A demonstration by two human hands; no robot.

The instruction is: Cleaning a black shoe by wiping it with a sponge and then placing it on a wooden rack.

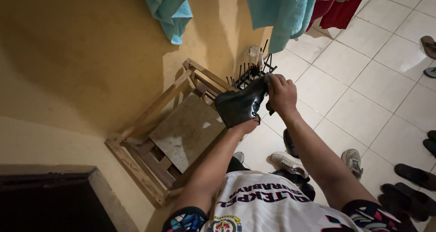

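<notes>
A black glossy boot (pixel 239 106) is held up in front of me over a wooden shoe rack (pixel 156 136). My right hand (pixel 281 93) grips the boot's upper end from the right. My left hand (pixel 247 125) is under the boot's lower edge, mostly hidden behind it, supporting it from below. A flat pale board (pixel 188 132) lies on the wooden rack directly below the boot.
A yellow wall (pixel 81 64) stands at left, with teal towels (pixel 272 9) and red cloth (pixel 338 5) hanging above. A black wire rack (pixel 252 71) stands behind the boot. White sneakers (pixel 290 163), dark shoes (pixel 415 177) and sandals (pixel 429 46) lie on the tiled floor.
</notes>
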